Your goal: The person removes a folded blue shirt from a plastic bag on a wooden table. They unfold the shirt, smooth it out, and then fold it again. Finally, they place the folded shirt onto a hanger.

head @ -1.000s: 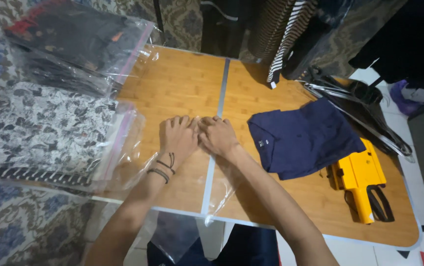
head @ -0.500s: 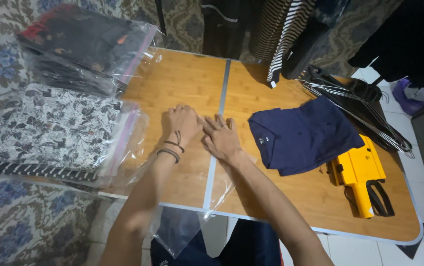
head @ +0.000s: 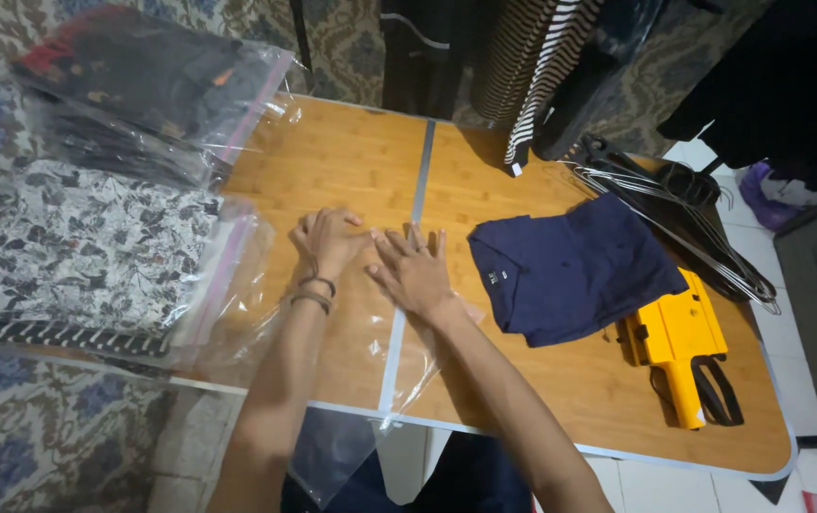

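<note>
A clear plastic bag (head: 370,342) lies flat on the middle of a wooden folding table (head: 351,161), its lower end hanging over the near edge. The left hand (head: 325,239) rests on it with fingers curled; the right hand (head: 415,273) presses it flat, fingers spread. Just right lies a folded navy shirt (head: 570,271), then a yellow price-tag gun (head: 679,347) and wire hangers (head: 674,214). Bagged patterned clothes (head: 85,252) sit left.
</note>
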